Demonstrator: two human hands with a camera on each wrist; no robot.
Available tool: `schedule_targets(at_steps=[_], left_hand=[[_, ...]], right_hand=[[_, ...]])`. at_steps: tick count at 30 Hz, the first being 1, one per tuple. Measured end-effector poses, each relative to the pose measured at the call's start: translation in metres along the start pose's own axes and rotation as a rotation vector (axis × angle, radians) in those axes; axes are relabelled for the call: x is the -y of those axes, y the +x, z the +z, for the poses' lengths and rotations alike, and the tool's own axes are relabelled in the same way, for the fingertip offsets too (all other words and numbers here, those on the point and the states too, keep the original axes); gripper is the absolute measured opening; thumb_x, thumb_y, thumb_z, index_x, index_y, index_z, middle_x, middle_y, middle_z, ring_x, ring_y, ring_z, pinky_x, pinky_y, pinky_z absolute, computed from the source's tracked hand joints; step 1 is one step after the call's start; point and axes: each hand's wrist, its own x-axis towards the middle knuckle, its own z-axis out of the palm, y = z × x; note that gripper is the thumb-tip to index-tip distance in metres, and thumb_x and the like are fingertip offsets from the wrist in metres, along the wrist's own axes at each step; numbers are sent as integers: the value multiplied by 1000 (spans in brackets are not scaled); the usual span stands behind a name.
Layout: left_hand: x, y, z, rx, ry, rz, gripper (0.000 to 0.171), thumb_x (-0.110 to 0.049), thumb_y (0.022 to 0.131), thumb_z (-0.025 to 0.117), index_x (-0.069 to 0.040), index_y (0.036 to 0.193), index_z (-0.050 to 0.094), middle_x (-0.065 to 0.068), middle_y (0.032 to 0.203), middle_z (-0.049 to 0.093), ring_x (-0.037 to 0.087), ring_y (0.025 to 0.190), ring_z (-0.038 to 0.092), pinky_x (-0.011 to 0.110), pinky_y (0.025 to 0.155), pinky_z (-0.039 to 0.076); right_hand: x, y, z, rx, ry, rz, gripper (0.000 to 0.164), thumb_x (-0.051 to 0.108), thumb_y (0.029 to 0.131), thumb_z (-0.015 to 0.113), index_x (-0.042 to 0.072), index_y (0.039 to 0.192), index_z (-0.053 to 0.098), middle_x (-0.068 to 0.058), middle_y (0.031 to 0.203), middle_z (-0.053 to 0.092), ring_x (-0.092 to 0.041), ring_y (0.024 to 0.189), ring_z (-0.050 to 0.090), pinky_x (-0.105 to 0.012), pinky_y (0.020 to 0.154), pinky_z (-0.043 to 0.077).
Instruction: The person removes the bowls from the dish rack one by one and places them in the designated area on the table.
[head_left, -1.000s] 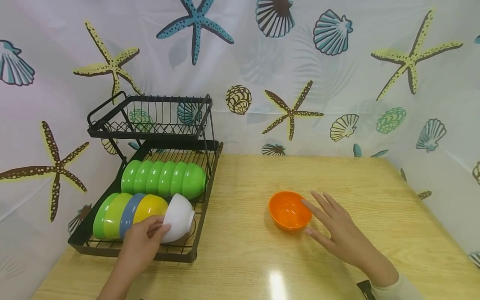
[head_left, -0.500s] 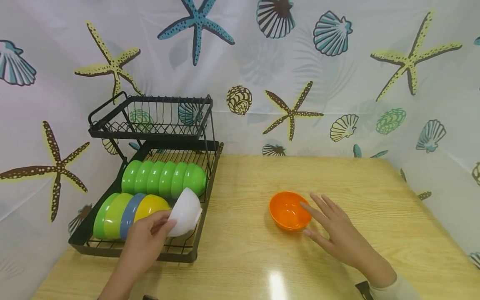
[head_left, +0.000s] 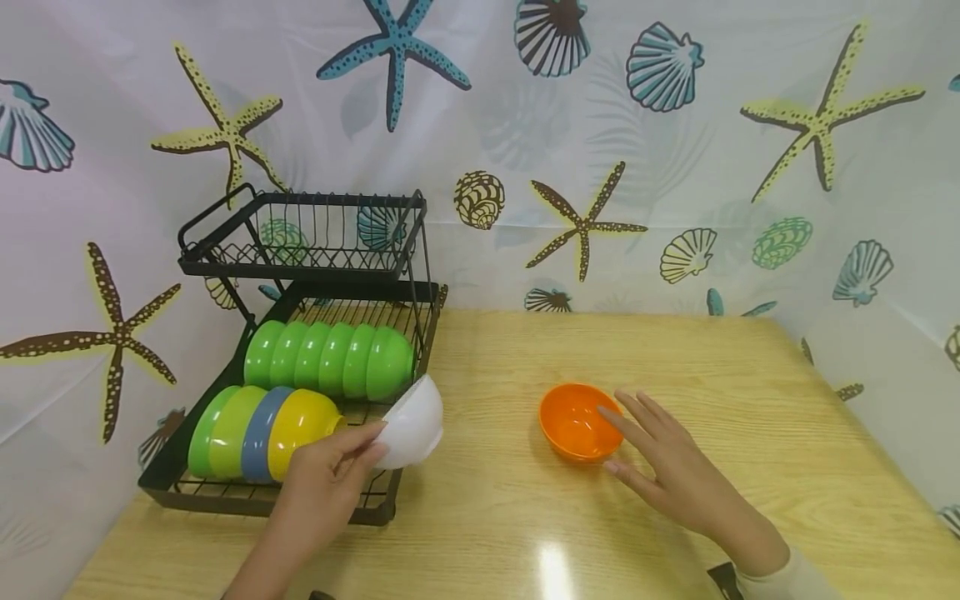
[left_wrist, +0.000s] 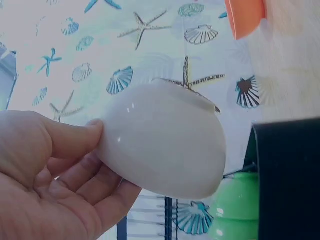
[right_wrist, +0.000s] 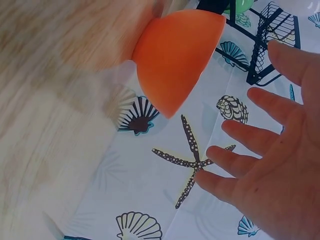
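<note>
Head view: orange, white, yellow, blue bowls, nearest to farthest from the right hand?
1. Orange bowl: just left of the right hand.
2. White bowl: farther left, held by the left hand.
3. Yellow bowl: in the dish rack, front row.
4. Blue bowl: next left, same row.

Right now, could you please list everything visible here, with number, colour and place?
rack: 1, black, on the table, left side
green bowls: 6, green, back row of rack
front bowls: 4, green, lime, blue and yellow, front row of rack
white bowl: 1, white, in left hand
orange bowl: 1, orange, on table near right hand
table: 1, light wood, under rack
cloth: count unclear, white with starfish and shells, behind and beside table
dark pieces: 2, black, near the wrists, unclear
sleeve: 1 clearly visible, pale, right arm
left hand: 1, holding white bowl
right hand: 1, fingers spread
</note>
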Motion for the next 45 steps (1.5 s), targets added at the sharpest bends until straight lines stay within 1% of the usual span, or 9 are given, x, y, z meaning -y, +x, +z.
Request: schedule_targets(at_steps=[4,8,13,20,30,33,36,39,45], left_hand=[[-2,-1,11,-36,69,191,26,6,78,73,-1,104,73,12,102,72,22,93,69,33,79,58],[-5,3,21,-47,95,368,31,9,73,76,-5,101,75,7,97,73,19,89,70,30,78,58],[-12,7,31,-23,122,506,33,9,71,77,-8,99,75,4,94,74,16,85,70,28,76,58],[-20,11,47,105,71,561,26,5,77,74,-7,99,74,3,92,73,13,82,68,22,75,57],[-21,17,64,145,65,651,23,6,75,75,-7,94,75,2,89,72,14,82,66,21,78,56],[-20,19,68,157,73,673,24,7,73,76,-7,93,75,2,90,72,15,84,67,20,81,55],[-22,21,71,173,87,689,26,8,72,75,-7,93,75,2,90,72,14,85,67,18,82,54],[-23,21,74,185,111,699,27,9,72,75,-8,94,76,2,90,72,14,85,66,18,82,54],[-25,23,80,191,135,736,27,9,73,74,-8,94,76,3,92,71,14,86,66,20,83,54]], right_hand=[[0,1,2,3,14,-5,62,27,88,70,16,144,45,-15,153,33,-48,136,27,-73,97,31],[0,2,3,6,33,-18,64,26,87,71,18,145,43,-13,153,32,-48,137,27,-71,100,31],[1,5,5,-1,49,-57,64,25,88,71,17,145,43,-15,152,34,-44,137,28,-69,101,32],[6,6,2,-1,55,-69,66,26,88,71,19,146,41,-7,153,34,-36,139,29,-62,104,35],[17,6,-2,-15,40,-134,69,26,86,72,19,146,40,-6,151,37,-29,136,36,-52,104,41],[20,5,-2,-27,49,-156,69,26,86,73,18,146,41,-6,150,38,-28,136,36,-40,111,36],[22,5,-2,-51,71,-196,68,26,85,73,16,145,42,-7,149,39,-27,136,36,-27,116,24],[24,6,-2,-98,93,-269,61,30,89,69,13,143,46,-9,147,42,-25,133,40,-19,115,20],[28,8,0,-208,114,-399,50,40,98,49,7,135,54,-13,138,51,-24,121,51,-13,108,31]])
